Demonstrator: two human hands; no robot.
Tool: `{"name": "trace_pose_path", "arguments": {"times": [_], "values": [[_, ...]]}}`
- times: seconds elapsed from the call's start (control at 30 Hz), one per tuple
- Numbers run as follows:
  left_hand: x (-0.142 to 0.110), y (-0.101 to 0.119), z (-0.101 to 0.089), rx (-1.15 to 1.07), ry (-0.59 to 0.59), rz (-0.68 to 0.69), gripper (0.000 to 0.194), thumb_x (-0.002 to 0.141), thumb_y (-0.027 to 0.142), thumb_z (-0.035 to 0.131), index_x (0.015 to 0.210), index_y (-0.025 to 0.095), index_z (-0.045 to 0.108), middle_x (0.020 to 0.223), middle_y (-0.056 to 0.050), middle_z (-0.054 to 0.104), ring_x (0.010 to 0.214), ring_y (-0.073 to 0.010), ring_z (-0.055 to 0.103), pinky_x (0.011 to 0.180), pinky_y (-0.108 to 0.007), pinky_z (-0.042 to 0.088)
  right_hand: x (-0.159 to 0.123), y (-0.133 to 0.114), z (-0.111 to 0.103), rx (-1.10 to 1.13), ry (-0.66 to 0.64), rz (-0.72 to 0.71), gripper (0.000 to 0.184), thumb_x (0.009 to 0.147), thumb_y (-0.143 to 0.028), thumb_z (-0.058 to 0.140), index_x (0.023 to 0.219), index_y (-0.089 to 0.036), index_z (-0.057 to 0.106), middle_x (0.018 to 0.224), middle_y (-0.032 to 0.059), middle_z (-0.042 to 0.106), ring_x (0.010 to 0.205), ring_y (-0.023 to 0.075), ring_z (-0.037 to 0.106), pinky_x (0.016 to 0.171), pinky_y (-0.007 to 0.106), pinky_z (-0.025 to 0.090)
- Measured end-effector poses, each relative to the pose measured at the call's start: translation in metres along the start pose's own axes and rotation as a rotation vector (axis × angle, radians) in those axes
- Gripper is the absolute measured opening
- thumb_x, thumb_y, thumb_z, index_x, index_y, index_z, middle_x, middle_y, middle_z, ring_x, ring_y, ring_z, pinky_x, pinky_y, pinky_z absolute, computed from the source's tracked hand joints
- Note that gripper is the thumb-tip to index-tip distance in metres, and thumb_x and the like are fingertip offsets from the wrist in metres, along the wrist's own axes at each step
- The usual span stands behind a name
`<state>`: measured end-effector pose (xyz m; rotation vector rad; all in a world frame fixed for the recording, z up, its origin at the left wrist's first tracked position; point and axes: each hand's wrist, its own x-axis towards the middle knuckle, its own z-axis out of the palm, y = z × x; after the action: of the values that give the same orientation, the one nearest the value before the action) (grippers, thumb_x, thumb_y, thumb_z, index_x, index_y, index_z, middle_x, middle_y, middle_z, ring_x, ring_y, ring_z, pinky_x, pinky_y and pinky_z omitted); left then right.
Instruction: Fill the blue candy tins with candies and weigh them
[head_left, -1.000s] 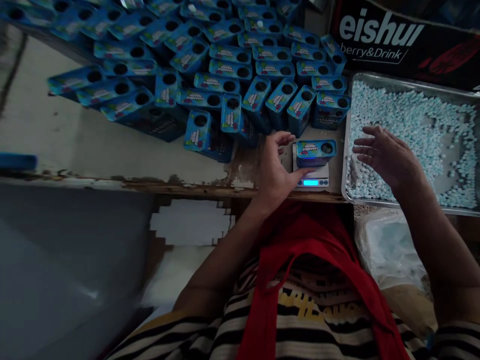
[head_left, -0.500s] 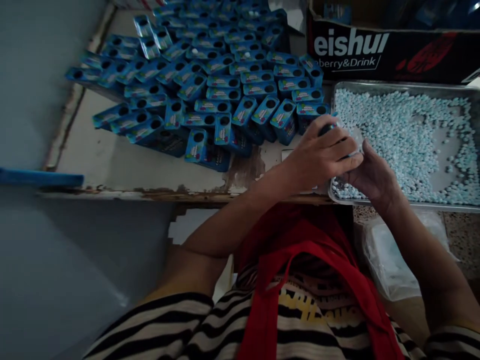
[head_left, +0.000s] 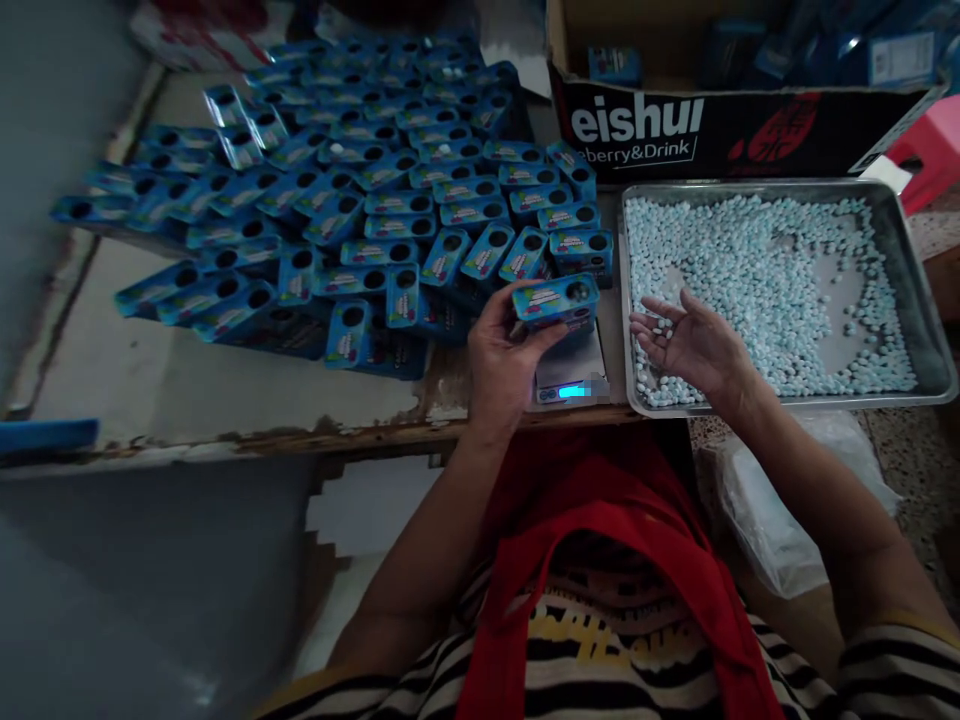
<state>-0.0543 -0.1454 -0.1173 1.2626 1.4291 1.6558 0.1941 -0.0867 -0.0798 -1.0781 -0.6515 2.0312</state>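
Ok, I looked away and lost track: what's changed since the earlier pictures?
The left hand has brought the blue tin back from the tray to the scale, still gripping it. The right hand has drawn away from the left and lies palm up over the tray, a few pellets on it. The standing tins and printed carton stayed put.

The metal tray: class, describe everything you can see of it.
The rectangular tray looks like shiny silvery metal, with rounded corners and a raised rim. It lies upright before a black carton. Pale blue and white pellets cover much of its floor, leaving bare patches. The right hand is over its left part; contact is unclear.
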Motion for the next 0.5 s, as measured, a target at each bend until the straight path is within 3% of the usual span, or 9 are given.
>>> {"name": "trace_pose_path", "arguments": {"times": [0.1,0.17,0.27,0.37,0.43,0.5], "values": [[-0.015,-0.016,-0.010,-0.032,0.017,-0.089,0.058,0.075,0.044,0.100,0.125,0.029,0.074,0.119,-0.004,0.081,0.111,-0.0249,0.081,0.100,-0.040,0.069,-0.007,-0.007,-0.003,-0.145,0.014,-0.002,0.051,0.097,-0.074,0.073,0.103,-0.024,0.080,0.098,0.0104,0.083,0.093,0.0259,0.078,0.079,0.040,0.070],[-0.023,-0.021,-0.013,-0.031,-0.017,-0.106,0.057,0.075,0.040,0.100,0.124,0.026,0.074,0.121,-0.005,0.081,0.113,-0.0258,0.081,0.101,-0.040,0.069,-0.014,-0.015,-0.005,-0.338,0.047,-0.083,0.053,0.098,-0.075,0.070,0.104,-0.024,0.082,0.105,0.0114,0.083,0.098,0.0272,0.077,0.085,0.042,0.068],[-0.028,-0.023,-0.016,-0.002,-0.099,-0.085,0.060,0.079,0.040,0.099,0.131,0.024,0.074,0.128,-0.007,0.080,0.117,-0.0268,0.080,0.105,-0.041,0.068,-0.026,-0.032,-0.008,-0.838,0.166,-0.429,0.045,0.100,-0.071,0.072,0.107,-0.028,0.085,0.134,0.0125,0.079,0.128,0.0339,0.071,0.104,0.050,0.063],[-0.026,-0.022,-0.022,0.015,-0.178,-0.037,0.077,0.079,0.050,0.101,0.144,0.024,0.070,0.144,-0.011,0.075,0.127,-0.0290,0.078,0.108,-0.041,0.067,-0.033,-0.041,-0.003,-1.234,0.313,-0.736,0.046,0.098,-0.073,0.077,0.114,-0.031,0.084,0.160,0.0141,0.064,0.157,0.0428,0.052,0.118,0.060,0.054],[-0.023,-0.020,-0.028,0.004,-0.213,-0.018,0.086,0.077,0.056,0.102,0.149,0.024,0.068,0.151,-0.013,0.072,0.134,-0.0310,0.075,0.112,-0.043,0.066,-0.032,-0.038,0.004,-1.305,0.298,-0.777,0.055,0.101,-0.079,0.069,0.122,-0.030,0.084,0.159,0.0160,0.064,0.159,0.0430,0.051,0.121,0.061,0.053],[-0.021,-0.018,-0.036,0.001,-0.227,-0.014,0.088,0.076,0.058,0.103,0.149,0.025,0.068,0.152,-0.014,0.071,0.140,-0.0324,0.072,0.117,-0.044,0.063,-0.028,-0.032,0.010,-1.280,0.221,-0.736,0.060,0.103,-0.080,0.064,0.129,-0.030,0.082,0.148,0.0155,0.071,0.149,0.0394,0.061,0.119,0.058,0.056]]}}
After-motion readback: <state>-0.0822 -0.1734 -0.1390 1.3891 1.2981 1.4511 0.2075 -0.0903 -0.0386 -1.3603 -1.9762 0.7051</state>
